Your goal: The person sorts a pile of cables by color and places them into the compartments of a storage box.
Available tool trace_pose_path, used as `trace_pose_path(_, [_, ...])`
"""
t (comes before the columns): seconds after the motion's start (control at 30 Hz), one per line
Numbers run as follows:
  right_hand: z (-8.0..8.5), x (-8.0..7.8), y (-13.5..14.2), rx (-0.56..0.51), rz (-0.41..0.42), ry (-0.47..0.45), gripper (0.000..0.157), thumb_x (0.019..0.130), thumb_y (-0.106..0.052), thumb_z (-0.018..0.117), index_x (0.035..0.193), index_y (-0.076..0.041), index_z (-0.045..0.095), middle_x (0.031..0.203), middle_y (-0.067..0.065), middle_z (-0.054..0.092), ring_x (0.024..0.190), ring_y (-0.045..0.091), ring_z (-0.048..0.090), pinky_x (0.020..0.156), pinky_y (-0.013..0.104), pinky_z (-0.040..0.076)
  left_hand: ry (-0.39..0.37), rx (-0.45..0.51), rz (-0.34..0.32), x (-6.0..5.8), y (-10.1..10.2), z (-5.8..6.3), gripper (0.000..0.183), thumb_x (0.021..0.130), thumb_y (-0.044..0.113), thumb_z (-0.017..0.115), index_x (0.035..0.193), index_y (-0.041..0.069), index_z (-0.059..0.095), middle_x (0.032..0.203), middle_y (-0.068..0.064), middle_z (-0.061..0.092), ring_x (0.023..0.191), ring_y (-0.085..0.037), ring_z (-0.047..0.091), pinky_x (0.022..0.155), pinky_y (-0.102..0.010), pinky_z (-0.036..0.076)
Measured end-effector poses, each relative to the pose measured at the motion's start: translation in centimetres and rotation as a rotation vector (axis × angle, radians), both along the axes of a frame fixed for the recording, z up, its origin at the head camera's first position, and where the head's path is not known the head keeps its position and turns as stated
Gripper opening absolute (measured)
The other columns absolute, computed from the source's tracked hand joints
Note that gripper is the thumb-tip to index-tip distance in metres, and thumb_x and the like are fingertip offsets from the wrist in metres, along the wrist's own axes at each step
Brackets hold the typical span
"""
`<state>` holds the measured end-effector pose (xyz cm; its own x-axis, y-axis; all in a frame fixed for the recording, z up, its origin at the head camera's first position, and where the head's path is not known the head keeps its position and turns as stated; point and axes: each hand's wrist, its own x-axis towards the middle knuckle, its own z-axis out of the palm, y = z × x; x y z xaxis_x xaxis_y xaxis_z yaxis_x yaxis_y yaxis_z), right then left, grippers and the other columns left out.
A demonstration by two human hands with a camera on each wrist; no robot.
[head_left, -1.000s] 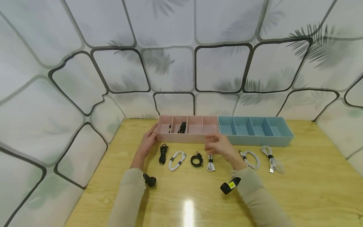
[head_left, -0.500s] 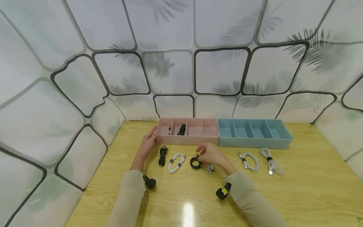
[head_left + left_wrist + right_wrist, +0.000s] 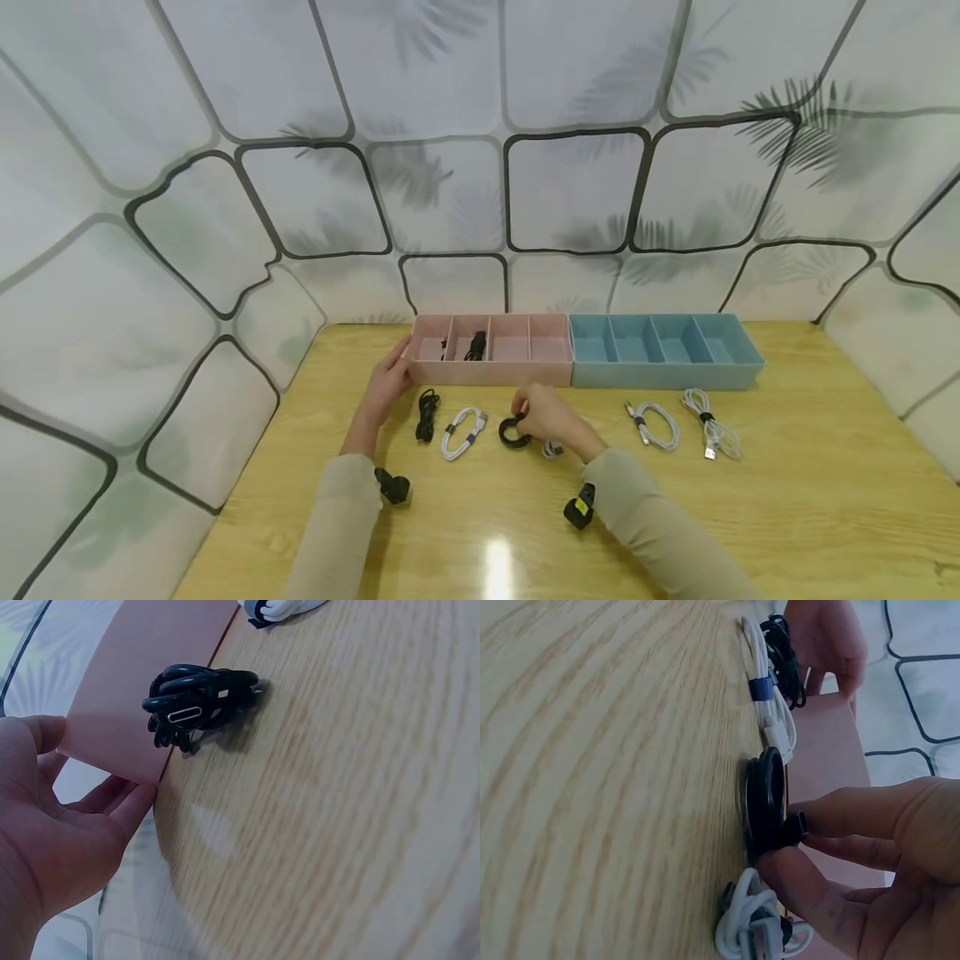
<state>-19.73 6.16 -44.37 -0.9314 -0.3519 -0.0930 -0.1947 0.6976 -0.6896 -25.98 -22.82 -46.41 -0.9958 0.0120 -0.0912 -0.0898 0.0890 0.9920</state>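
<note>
My right hand [image 3: 549,415] pinches a coiled black cable [image 3: 510,435] at its connector [image 3: 795,826], between thumb and index finger. The coil stands partly on edge against the table in the right wrist view. My left hand [image 3: 386,390] grips the left end of the pink divided box [image 3: 491,373], thumb and fingers at its corners. Inside the box, a black cable [image 3: 477,343] lies in the second compartment and a small dark piece [image 3: 443,346] in the first. A white bundled cable [image 3: 748,919] lies just beside the right hand, partly hidden by it in the head view.
A blue divided box [image 3: 667,377] adjoins the pink one on the right. In front lie a black cable bundle [image 3: 427,415] and a white coiled cable [image 3: 462,433] on the left, and two white cables [image 3: 660,427] on the right. A patterned curtain [image 3: 570,192] hangs behind the wooden table [image 3: 420,533].
My right hand has moved left and down from the pink box's front to the black coiled cable and taken hold of it. The left hand stays on the box's end.
</note>
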Motion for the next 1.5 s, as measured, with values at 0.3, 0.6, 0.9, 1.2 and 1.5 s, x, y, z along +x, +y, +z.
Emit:
trace_pose_path(0.3, [-0.2,0.3,-1.0,0.068,0.044,0.043,0.019,0.076,0.012,0.069,0.087,-0.003,0.068,0.085,0.009,0.064,0.057,0.015,0.054,0.048,0.026,0.045,-0.006,-0.026,0.026,0.6,-0.2,-0.8,0.053,0.103,0.015,0.043,0.156,0.019,0.035,0.162,-0.016,0.024,0.142,-0.034,0.034,0.111,-0.048,0.038])
trace_pose_path(0.6, [1.2,-1.4,0.7,-0.243,0.017,-0.063,0.02,0.087,0.004,0.062,0.106,-0.001,0.068,0.097,0.017,0.064,0.062,0.034,0.065,0.053,0.039,0.057,0.016,-0.051,0.029,-0.1,-0.1,-0.2,0.054,0.102,0.018,0.044,0.155,0.02,0.037,0.161,-0.016,0.027,0.141,-0.034,0.035,0.111,-0.046,0.039])
trace_pose_path(0.9, [3.1,-4.2,1.5,-0.503,-0.185,-0.05,0.029,0.089,0.004,0.061,0.117,0.006,0.064,0.11,0.026,0.06,0.071,0.024,0.067,0.067,0.046,0.061,0.018,-0.045,0.021,-0.2,-0.1,-0.3,0.052,0.103,0.016,0.044,0.155,0.019,0.037,0.161,-0.015,0.028,0.141,-0.034,0.036,0.111,-0.045,0.039])
trace_pose_path(1.2, [4.3,-6.5,1.3,-0.452,-0.309,0.024,0.035,0.092,-0.001,0.059,0.126,0.003,0.064,0.112,0.026,0.064,0.082,0.043,0.069,0.063,0.04,0.061,0.027,-0.024,0.019,-0.4,-0.1,-0.1,0.051,0.104,0.015,0.042,0.155,0.017,0.037,0.161,-0.015,0.027,0.142,-0.033,0.034,0.112,-0.046,0.038])
trace_pose_path(1.5, [3.7,-7.9,1.3,-0.476,-0.319,-0.01,0.035,0.093,-0.001,0.06,0.127,0.003,0.063,0.115,0.026,0.062,0.069,0.027,0.069,0.064,0.04,0.061,0.016,-0.002,0.007,-0.6,0.0,-0.1,0.052,0.104,0.016,0.044,0.155,0.018,0.037,0.162,-0.01,0.026,0.142,-0.034,0.035,0.112,-0.047,0.037])
